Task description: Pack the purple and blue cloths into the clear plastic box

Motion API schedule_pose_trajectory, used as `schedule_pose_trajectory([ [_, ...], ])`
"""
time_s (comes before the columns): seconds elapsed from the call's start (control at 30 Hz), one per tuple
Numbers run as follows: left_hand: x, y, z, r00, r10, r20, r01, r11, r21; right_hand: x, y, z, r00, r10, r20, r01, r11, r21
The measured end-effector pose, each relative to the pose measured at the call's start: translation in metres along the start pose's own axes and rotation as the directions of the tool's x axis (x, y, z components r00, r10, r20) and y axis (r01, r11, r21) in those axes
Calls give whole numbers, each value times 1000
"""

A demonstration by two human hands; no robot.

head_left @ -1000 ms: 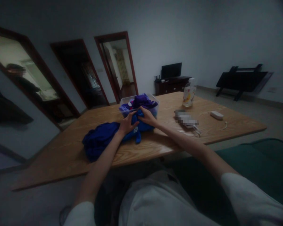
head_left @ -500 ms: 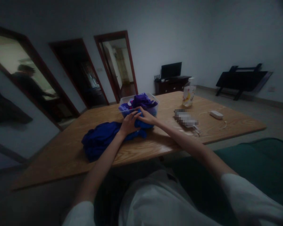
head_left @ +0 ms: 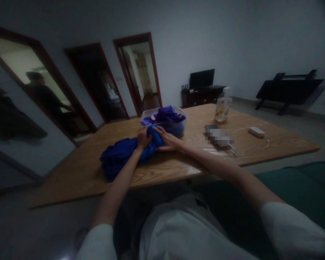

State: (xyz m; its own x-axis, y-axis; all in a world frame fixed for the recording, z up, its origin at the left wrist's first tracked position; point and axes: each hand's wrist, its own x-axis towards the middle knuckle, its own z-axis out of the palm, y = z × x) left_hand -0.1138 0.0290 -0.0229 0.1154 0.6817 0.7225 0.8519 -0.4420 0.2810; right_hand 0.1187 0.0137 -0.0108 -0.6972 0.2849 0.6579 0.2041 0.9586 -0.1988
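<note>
Head view: my blue cloth (head_left: pixel 124 156) lies bunched on the wooden table (head_left: pixel 178 166), its near end reaching toward the table's front edge and its far end pressed up against the clear plastic box (head_left: pixel 182 122). My left hand (head_left: pixel 143 139) is closed on a fold of the cloth at that far end, fingers curled over the bunched fabric. My right hand (head_left: pixel 168 140) lies open and flat, palm down, with its fingertips touching the same fold and its heel on bare wood just beside the box. The box holds purple clothes (head_left: pixel 166 115) heaped above its rim.

To the right of my right hand bare tabletop runs to a blurred small object (head_left: pixel 219 136) with a cord, and farther on sit a pump bottle (head_left: pixel 223 107) near the far edge and a white adapter (head_left: pixel 256 131). Left of the cloth the wood is free out to the left corner. Between the cloth and the front edge only a narrow strip of table shows. Another person (head_left: pixel 47 97) stands in the doorway at far left, well apart from the table.
</note>
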Motion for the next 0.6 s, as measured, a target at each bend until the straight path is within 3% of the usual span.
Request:
schedule_pose_trajectory([
  [0.13,3,-1,0,998,-61,11,61,996,-63,-3,0,6,1000,19,3,-19,996,-89],
  [0.27,3,0,5,987,-88,132,93,995,-29,-4,5,7,996,89,5,-88,986,-141],
  [0.6,3,-6,11,906,-44,421,-1,994,105,-7,24,9,984,172,37,-171,985,-9],
])
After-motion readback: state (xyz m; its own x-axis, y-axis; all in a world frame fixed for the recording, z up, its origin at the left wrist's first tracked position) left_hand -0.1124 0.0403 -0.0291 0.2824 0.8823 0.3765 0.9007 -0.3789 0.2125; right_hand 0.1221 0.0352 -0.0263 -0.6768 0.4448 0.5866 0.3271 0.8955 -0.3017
